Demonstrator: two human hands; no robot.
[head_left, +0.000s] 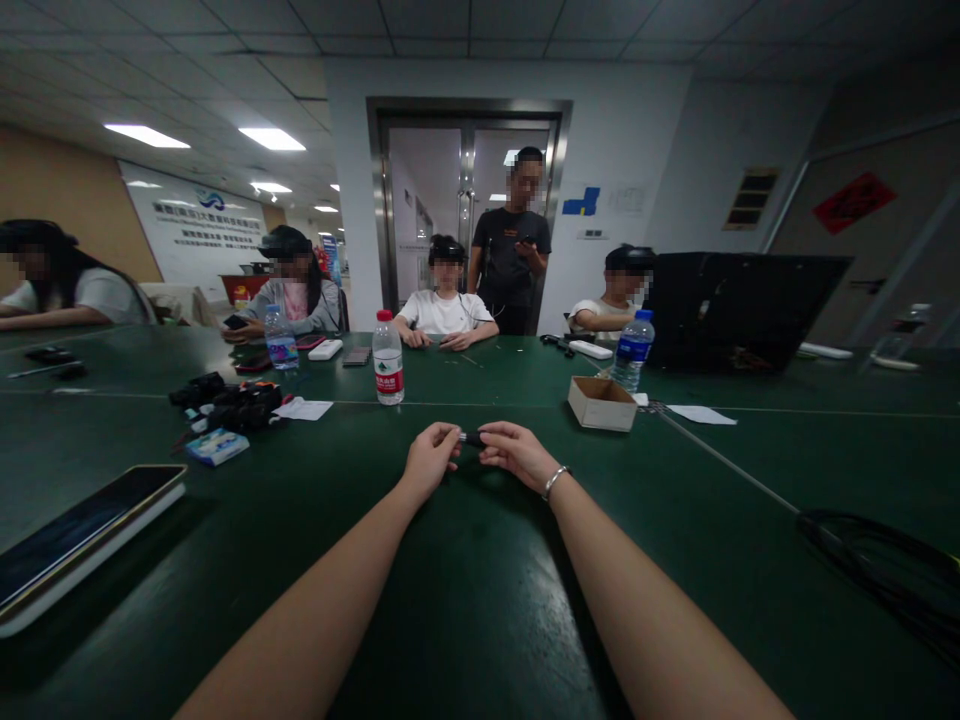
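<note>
Above the green table (480, 600), my two hands meet at a small black cylindrical piece with a silvery end (472, 438). The fingertips of my left hand (433, 460) are closed on its silvery end. My right hand (519, 455), with a silver bracelet at the wrist, pinches the black end. The piece lies roughly level between them; the fingers cover both its ends, and its exact kind is too small to make out.
A red-capped water bottle (388, 360) stands beyond my hands. To the right are an open cardboard box (601, 404), a blue-capped bottle (634, 350) and a black cable (877, 570). A phone (82, 535) lies left, near dark gear (232, 402). Several people are across the table.
</note>
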